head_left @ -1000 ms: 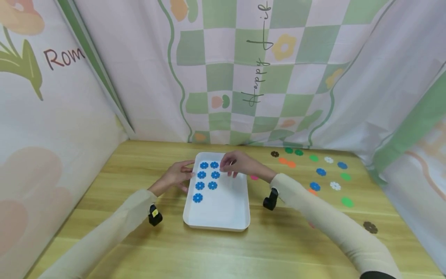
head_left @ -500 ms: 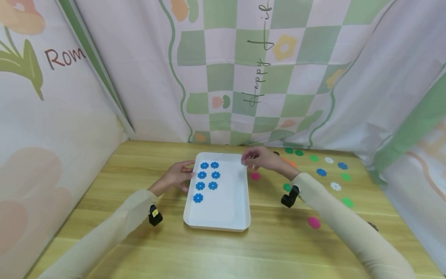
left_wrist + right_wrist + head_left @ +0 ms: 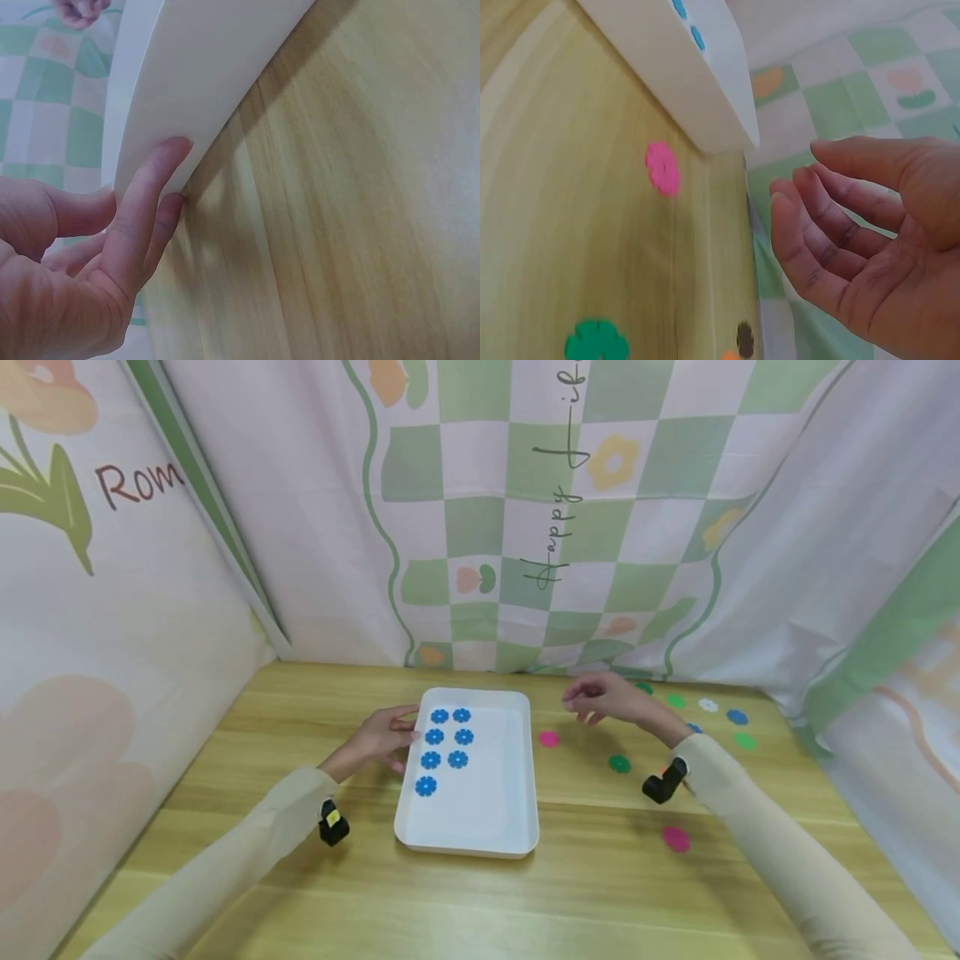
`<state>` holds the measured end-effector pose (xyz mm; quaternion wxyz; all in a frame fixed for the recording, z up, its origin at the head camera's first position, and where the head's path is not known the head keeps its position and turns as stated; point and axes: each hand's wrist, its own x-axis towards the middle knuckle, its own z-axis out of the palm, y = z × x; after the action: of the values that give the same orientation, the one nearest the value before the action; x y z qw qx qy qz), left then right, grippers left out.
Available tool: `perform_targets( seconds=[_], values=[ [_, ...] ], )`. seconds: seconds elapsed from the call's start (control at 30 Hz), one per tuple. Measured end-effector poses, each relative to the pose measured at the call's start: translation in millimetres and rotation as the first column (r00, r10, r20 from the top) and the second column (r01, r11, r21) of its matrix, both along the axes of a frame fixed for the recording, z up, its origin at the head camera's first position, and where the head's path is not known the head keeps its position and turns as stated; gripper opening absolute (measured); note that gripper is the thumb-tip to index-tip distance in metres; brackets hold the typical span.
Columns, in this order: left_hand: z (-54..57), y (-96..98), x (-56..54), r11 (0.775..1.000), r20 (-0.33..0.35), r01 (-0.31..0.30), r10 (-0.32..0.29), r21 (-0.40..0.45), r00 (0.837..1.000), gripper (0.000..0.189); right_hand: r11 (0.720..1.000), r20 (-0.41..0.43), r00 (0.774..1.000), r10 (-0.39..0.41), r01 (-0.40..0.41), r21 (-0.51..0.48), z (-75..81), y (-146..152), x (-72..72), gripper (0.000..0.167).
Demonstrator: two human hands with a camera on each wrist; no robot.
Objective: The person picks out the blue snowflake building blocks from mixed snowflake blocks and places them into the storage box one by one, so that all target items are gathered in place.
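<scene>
A white rectangular tray [image 3: 483, 810] stands on the table, with several blue flower-shaped plastic discs [image 3: 431, 760] laid in two columns along its left part. Against the tray's left side rests my left hand [image 3: 375, 737]; the left wrist view shows its fingertips [image 3: 178, 146] on the outer wall and the thumb at the rim. Past the tray's right edge, my right hand [image 3: 606, 697] hovers over the table with loosely bent fingers. Nothing sits between its thumb and fingers in the right wrist view. Nearest below it lie a pink disc [image 3: 549, 739] and a green disc [image 3: 618, 764].
More loose discs lie at the right, among them a blue one [image 3: 737, 717], a white one [image 3: 708, 704], a light green one [image 3: 745, 741] and a second pink one [image 3: 677, 839]. The right arm covers others. A checked curtain [image 3: 555, 527] hangs behind the table.
My right hand has moved from above the tray out past its right edge, farther right. The discs in the tray look the same. My left hand has stayed at the tray's left side.
</scene>
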<state>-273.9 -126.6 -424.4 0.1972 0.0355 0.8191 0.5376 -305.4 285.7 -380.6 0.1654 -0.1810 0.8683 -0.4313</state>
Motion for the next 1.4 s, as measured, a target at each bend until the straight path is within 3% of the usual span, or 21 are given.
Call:
perform_targets(
  seconds=[0.3,0.5,0.67,0.87,1.07,1.23,1.4],
  values=[
    [-0.4,-1.3,-1.4,1.000,0.001,0.010,-0.010,0.015,1.000,0.062,1.000,0.102,0.995,-0.010,0.009,0.007,-5.0,42,-1.3,0.042],
    [-0.1,-1.5,-1.4,1.000,0.002,0.015,-0.015,0.006,1.000,0.062,0.999,0.118,0.992,-0.034,0.031,0.025,-6.6,71,-2.8,0.046],
    [-0.7,-1.8,-1.9,1.000,0.001,0.016,-0.016,0.005,1.000,0.062,0.998,0.095,0.993,-0.065,0.066,0.000,-18.6,103,-10.7,0.048],
    [-1.3,-2.1,-1.8,1.000,-0.002,0.013,-0.013,0.006,1.000,0.061,0.995,0.040,0.994,-0.099,0.099,-0.013,-25.3,128,-8.2,0.046],
    [-1.6,-2.4,-1.6,1.000,-0.002,0.007,-0.007,0.025,1.000,0.062,0.984,-0.034,0.987,-0.155,0.157,0.084,-28.9,146,-5.1,0.046],
    [-0.5,-1.8,-1.1,1.000,0.003,0.001,-0.001,0.012,1.000,0.061,0.959,-0.075,0.982,-0.176,0.188,0.211,-33.3,165,-0.3,0.051],
    [-0.2,-0.8,-0.6,1.000,0.008,-0.009,0.009,-0.009,1.000,0.061,0.953,-0.092,0.979,-0.181,0.198,0.231,-43.5,185,3.4,0.051]
  ],
)
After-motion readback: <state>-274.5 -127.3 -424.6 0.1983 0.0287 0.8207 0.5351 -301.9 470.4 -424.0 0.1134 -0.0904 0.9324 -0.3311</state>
